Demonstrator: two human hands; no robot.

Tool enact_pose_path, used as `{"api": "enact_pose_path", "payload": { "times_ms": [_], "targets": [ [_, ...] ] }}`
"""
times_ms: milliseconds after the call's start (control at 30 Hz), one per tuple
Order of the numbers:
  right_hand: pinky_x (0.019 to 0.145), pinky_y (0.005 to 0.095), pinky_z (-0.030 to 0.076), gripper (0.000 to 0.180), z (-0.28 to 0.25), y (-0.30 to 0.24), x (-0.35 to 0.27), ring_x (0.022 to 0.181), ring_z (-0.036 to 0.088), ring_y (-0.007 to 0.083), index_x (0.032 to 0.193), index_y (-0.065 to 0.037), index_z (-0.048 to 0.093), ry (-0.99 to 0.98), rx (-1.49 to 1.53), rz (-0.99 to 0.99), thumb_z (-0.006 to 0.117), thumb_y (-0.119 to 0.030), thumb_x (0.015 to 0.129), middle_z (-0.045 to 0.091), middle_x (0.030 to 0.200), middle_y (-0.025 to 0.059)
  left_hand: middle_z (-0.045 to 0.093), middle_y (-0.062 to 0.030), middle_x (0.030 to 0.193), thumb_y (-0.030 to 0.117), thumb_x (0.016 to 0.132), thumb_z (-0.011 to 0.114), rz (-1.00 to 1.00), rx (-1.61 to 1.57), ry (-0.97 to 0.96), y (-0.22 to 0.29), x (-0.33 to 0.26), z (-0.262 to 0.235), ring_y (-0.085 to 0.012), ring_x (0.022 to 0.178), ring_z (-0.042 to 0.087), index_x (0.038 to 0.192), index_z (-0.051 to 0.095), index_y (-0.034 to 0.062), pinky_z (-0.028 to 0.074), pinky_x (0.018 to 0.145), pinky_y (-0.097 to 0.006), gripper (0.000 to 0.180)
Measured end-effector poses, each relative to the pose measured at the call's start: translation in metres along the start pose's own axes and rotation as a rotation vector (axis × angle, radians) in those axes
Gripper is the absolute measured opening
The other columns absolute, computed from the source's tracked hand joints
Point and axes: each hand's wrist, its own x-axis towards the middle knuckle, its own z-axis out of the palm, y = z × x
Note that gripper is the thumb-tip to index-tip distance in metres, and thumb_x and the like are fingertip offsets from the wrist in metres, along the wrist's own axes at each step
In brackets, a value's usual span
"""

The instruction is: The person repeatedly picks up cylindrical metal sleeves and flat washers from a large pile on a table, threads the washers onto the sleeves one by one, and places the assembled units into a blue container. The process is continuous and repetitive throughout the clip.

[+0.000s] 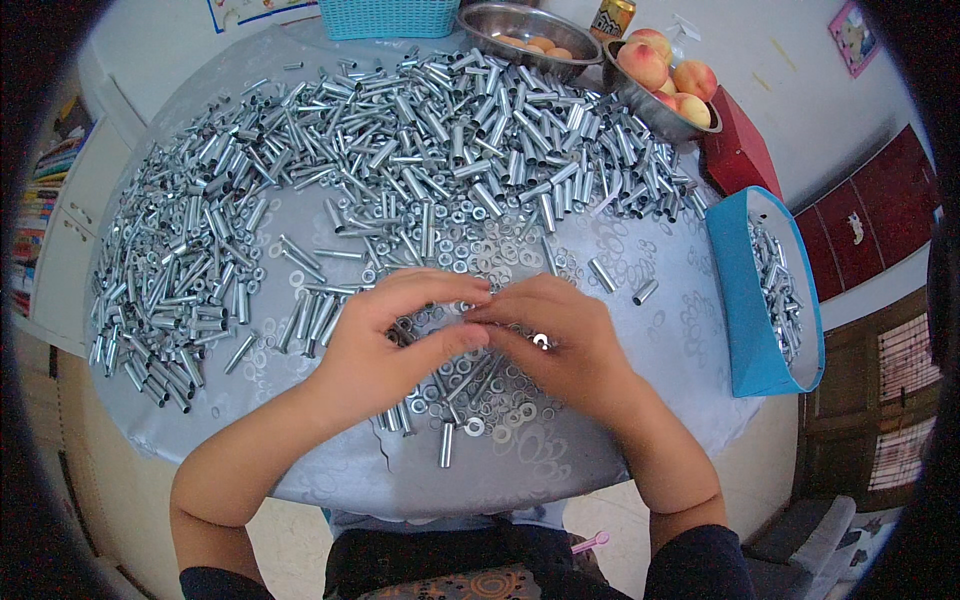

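- Left hand (385,345) and right hand (560,345) met fingertip to fingertip over the near middle of the round table (640,350); fingers of both curled inward, neither spread flat.
- Right hand pinching what looks like a small washer (541,341), glinting at the fingertips; a thin part possibly shared between both hands, too hidden behind the fingers to confirm.
- Left hand pinched toward the same spot; exact contents not determinable.
- Loose washers and nuts (480,395) lying directly beneath and just beyond both hands, equally near to either.
- Short metal tube (446,444) lying nearest the table's near edge, long axis pointing away from the body, between the two wrists.
- Main heap of metal tubes (420,130) banked across the far and left parts of the table, long axes mixed; far side beyond both hands, left bank nearer the left hand.
- Two stray tubes (625,283) lying just beyond the right hand.
- Blue bin (745,320) at the table's right edge, partly filled with tubes, nearer the right hand; bare cloth between it and that hand.
- Bowl of peaches (665,105), second steel bowl (525,30) and red box (735,150) along the far right rim, well apart from the hands.
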Motion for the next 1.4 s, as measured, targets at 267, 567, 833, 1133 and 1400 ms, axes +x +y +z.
{"api": "enact_pose_path", "payload": {
  "times_ms": [267,567,833,1133,1400],
  "targets": [
    [0.073,0.0321,0.05,0.024,0.001,-0.007,-0.004,0.086,0.065,0.024,0.101,-0.004,0.065,-0.001,0.264,0.239,0.067,0.001,0.078,0.067,0.096,0.0131,0.069,-0.0088,0.097,0.007,0.071,0.078,-0.055,0.139,-0.036,0.0,0.001,-0.006,-0.0197,0.092,0.064,0.097,0.069,0.004,0.049,0.082,-0.031,0.028],
    [0.073,0.0398,0.049,0.021,-0.003,0.01,-0.003,0.084,0.06,0.0316,0.098,-0.003,0.064,-0.103,-0.184,0.043,0.067,-0.008,0.077,0.06,0.091,0.0128,0.066,-0.0054,0.085,0.012,0.072,0.077,0.1,0.26,-0.057,-0.001,0.001,-0.004,-0.0209,0.079,0.062,0.086,0.069,0.0077,0.048,0.073,-0.033,0.016],
    [0.073,0.0388,0.049,0.02,0.005,0.012,-0.004,0.085,0.06,0.031,0.094,-0.004,0.065,-0.12,-0.221,0.079,0.068,-0.005,0.075,0.06,0.091,0.0118,0.068,-0.007,0.089,0.009,0.069,0.079,0.158,0.327,-0.115,-0.001,0.002,-0.009,-0.022,0.086,0.064,0.085,0.07,0.0066,0.048,0.078,-0.034,0.019],
    [0.073,0.0363,0.05,0.015,0.0,0.009,-0.005,0.082,0.062,0.0292,0.095,-0.003,0.065,-0.022,0.033,0.198,0.066,-0.008,0.081,0.064,0.087,0.0128,0.069,-0.0076,0.088,0.007,0.068,0.076,0.176,0.285,-0.152,-0.005,0.004,-0.011,-0.0234,0.083,0.065,0.088,0.069,0.0052,0.049,0.076,-0.035,0.021],
    [0.069,0.0269,0.051,0.015,0.003,-0.007,-0.003,0.078,0.064,0.0136,0.096,-0.003,0.068,-0.007,0.382,0.382,0.07,-0.008,0.083,0.067,0.087,0.0085,0.063,-0.008,0.078,0.014,0.072,0.076,0.105,0.242,-0.13,-0.008,-0.001,-0.005,-0.0233,0.073,0.062,0.091,0.068,0.0052,0.048,0.067,-0.033,0.022]
  ]
}}
